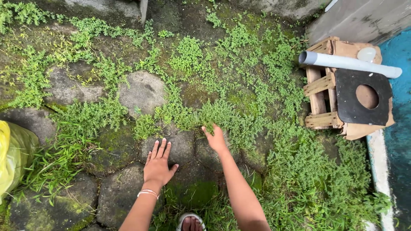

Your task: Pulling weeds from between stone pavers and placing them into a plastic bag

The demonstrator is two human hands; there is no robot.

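- The left hand lies flat, palm down, fingers spread and grasping nothing, on a mossy paving stone; a pale bracelet circles its wrist.
- The right hand reaches further forward — its fingertips are in the low green weeds at the stone's far edge, though whether they pinch any stems cannot be told.
- The weeds fill the joints between the grey stones and spread thickly to the right.
- A sandalled foot shows at the bottom edge.
- Far left: a yellow bag.
- Upper right, well apart: a small wooden crate (a white pipe lies across it) beside a black board with a round hole.
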